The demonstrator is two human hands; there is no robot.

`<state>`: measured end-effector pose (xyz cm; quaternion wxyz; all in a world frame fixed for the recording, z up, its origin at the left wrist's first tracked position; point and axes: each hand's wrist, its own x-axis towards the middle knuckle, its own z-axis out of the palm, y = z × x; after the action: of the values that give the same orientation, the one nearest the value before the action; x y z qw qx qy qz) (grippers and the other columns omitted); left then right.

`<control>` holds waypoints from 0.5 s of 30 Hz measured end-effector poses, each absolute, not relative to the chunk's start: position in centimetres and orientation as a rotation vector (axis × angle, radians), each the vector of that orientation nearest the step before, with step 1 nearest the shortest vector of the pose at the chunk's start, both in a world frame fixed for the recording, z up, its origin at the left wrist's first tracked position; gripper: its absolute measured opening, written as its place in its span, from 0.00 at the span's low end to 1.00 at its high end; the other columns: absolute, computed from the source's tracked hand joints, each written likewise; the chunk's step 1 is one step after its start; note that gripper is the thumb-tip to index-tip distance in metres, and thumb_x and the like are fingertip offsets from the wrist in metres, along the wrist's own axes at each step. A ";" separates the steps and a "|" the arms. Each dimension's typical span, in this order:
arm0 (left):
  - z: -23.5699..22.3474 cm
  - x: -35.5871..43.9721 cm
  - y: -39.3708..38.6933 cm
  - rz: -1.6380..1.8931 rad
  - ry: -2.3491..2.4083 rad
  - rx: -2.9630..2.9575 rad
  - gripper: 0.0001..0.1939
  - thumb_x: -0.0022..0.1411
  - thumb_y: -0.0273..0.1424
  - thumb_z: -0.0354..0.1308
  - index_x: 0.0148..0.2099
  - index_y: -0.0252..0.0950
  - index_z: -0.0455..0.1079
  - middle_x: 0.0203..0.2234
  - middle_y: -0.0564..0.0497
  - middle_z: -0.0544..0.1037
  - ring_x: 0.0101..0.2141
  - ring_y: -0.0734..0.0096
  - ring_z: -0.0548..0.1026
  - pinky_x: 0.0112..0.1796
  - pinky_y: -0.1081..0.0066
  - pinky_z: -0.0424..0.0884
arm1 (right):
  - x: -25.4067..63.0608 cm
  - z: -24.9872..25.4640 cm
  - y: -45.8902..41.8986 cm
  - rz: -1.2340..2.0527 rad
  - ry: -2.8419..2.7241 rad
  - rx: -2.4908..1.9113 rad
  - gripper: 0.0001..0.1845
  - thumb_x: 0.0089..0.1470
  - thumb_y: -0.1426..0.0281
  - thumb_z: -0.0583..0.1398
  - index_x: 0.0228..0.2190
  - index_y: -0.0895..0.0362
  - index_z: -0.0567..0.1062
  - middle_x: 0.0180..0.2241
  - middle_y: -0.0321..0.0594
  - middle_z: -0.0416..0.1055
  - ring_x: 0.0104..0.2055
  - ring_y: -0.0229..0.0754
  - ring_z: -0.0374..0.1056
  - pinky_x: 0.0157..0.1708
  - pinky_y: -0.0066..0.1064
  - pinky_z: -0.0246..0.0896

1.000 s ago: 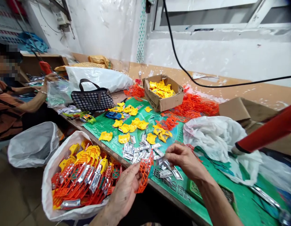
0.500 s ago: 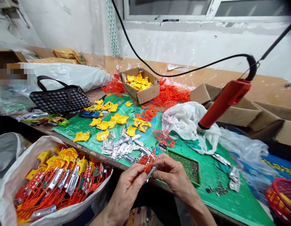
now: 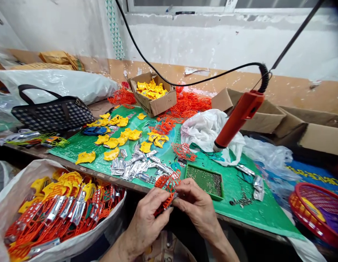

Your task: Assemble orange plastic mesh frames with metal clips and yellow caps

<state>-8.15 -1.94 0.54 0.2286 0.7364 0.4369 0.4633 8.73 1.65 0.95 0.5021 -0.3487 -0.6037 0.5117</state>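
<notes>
The left hand grips an orange plastic frame between thumb and fingers. The right hand pinches the near right end of the same frame, where a small silver edge shows; the part there is mostly hidden by the fingers. The frame is located in front of the near edge of the green mat. Loose silver pieces lie on the mat, with yellow parts beyond them. A green tray of small screws rests near the right hand. A red electric screwdriver hangs tip-down above the mat. A white sack at left contains orange, yellow and silver pieces.
</notes>
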 end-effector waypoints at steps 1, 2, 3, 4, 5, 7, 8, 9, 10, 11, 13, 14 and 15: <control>0.7 -8.2 -2.0 1.274 1.203 2.058 0.15 0.59 0.19 0.57 0.47 0.38 0.71 0.36 0.48 0.78 0.37 0.68 0.76 0.40 0.71 0.73 | 8.7 0.9 1.5 1.220 -1.470 -0.836 0.08 0.48 0.69 0.68 0.34 0.49 0.81 0.34 0.37 0.69 0.36 0.39 0.67 0.36 0.30 0.64; 0.8 -8.2 -2.0 1.276 1.206 2.096 0.15 0.59 0.18 0.56 0.47 0.37 0.71 0.36 0.48 0.78 0.37 0.68 0.75 0.40 0.71 0.73 | 8.7 0.9 1.4 1.200 -1.480 -0.831 0.08 0.49 0.70 0.68 0.34 0.49 0.81 0.34 0.38 0.69 0.37 0.39 0.67 0.37 0.30 0.64; 0.9 -8.2 -2.1 1.281 1.210 2.136 0.15 0.59 0.17 0.55 0.46 0.37 0.70 0.36 0.48 0.78 0.37 0.67 0.75 0.39 0.70 0.73 | 8.6 0.8 1.2 1.180 -1.486 -0.829 0.08 0.49 0.71 0.67 0.34 0.49 0.81 0.34 0.37 0.70 0.37 0.39 0.67 0.37 0.30 0.64; 1.0 -8.3 -2.2 1.283 1.212 2.177 0.15 0.59 0.17 0.54 0.46 0.37 0.70 0.35 0.48 0.77 0.37 0.67 0.74 0.39 0.69 0.73 | 8.6 0.7 1.1 1.160 -1.488 -0.827 0.08 0.49 0.72 0.67 0.34 0.49 0.81 0.34 0.37 0.69 0.38 0.39 0.67 0.37 0.29 0.64; 1.0 -8.3 -2.2 1.284 1.210 2.218 0.16 0.59 0.16 0.54 0.47 0.36 0.69 0.35 0.47 0.77 0.37 0.67 0.74 0.39 0.69 0.73 | 8.6 0.6 0.9 1.142 -1.488 -0.826 0.09 0.49 0.72 0.67 0.34 0.48 0.81 0.34 0.37 0.69 0.37 0.38 0.67 0.37 0.29 0.64; 1.1 -8.3 -2.4 1.276 1.199 2.302 0.17 0.59 0.15 0.52 0.49 0.35 0.68 0.35 0.46 0.77 0.37 0.66 0.73 0.39 0.68 0.73 | 8.7 0.4 0.6 1.112 -1.487 -0.825 0.09 0.50 0.73 0.67 0.35 0.48 0.80 0.34 0.37 0.69 0.37 0.38 0.67 0.36 0.28 0.64; 1.1 -8.3 -2.4 1.270 1.189 2.349 0.18 0.60 0.15 0.51 0.50 0.34 0.68 0.36 0.46 0.76 0.38 0.66 0.72 0.40 0.67 0.74 | 8.7 0.3 0.4 1.097 -1.483 -0.825 0.10 0.50 0.73 0.66 0.35 0.48 0.80 0.34 0.37 0.69 0.37 0.38 0.67 0.35 0.28 0.65; 1.1 -8.3 -2.4 1.269 1.174 2.396 0.19 0.60 0.14 0.51 0.51 0.33 0.67 0.36 0.45 0.76 0.39 0.65 0.72 0.41 0.67 0.74 | 8.7 0.2 0.2 1.085 -1.476 -0.826 0.10 0.50 0.74 0.66 0.35 0.48 0.80 0.34 0.37 0.69 0.36 0.37 0.67 0.35 0.27 0.65; 1.0 -8.2 -2.4 1.269 1.158 2.440 0.20 0.60 0.14 0.50 0.52 0.32 0.66 0.37 0.44 0.76 0.39 0.65 0.72 0.42 0.66 0.74 | 8.7 0.1 0.0 1.073 -1.468 -0.830 0.09 0.50 0.74 0.66 0.34 0.49 0.80 0.33 0.37 0.69 0.36 0.37 0.67 0.34 0.27 0.65; 1.0 -8.2 -2.4 1.266 1.141 2.478 0.20 0.60 0.14 0.50 0.53 0.31 0.66 0.37 0.44 0.76 0.40 0.65 0.72 0.42 0.66 0.74 | 8.7 0.0 -0.1 1.062 -1.459 -0.836 0.09 0.50 0.74 0.66 0.34 0.49 0.80 0.33 0.37 0.69 0.35 0.37 0.67 0.34 0.27 0.65; 0.9 -8.1 -2.4 1.252 1.120 2.530 0.21 0.60 0.14 0.50 0.54 0.31 0.65 0.37 0.43 0.76 0.40 0.64 0.71 0.43 0.65 0.74 | 8.7 -0.1 -0.4 1.038 -1.437 -0.839 0.09 0.50 0.74 0.66 0.34 0.50 0.80 0.33 0.37 0.69 0.35 0.38 0.67 0.33 0.28 0.65; 0.9 -8.1 -2.4 1.243 1.119 2.547 0.21 0.60 0.14 0.49 0.55 0.31 0.65 0.37 0.43 0.76 0.40 0.64 0.71 0.43 0.64 0.74 | 8.7 -0.2 -0.5 1.025 -1.430 -0.836 0.09 0.50 0.74 0.66 0.35 0.50 0.80 0.33 0.38 0.68 0.35 0.38 0.68 0.32 0.28 0.66; 0.8 -8.1 -2.4 1.232 1.123 2.561 0.21 0.60 0.14 0.49 0.55 0.31 0.65 0.37 0.43 0.76 0.40 0.64 0.71 0.43 0.64 0.74 | 8.7 -0.2 -0.7 1.012 -1.423 -0.829 0.09 0.51 0.74 0.66 0.35 0.50 0.79 0.33 0.38 0.68 0.35 0.38 0.68 0.32 0.28 0.66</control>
<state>-8.11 -2.39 0.83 0.0429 0.8373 0.3671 0.4029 8.75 -0.68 -0.25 0.5681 -0.3531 -0.6059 0.4306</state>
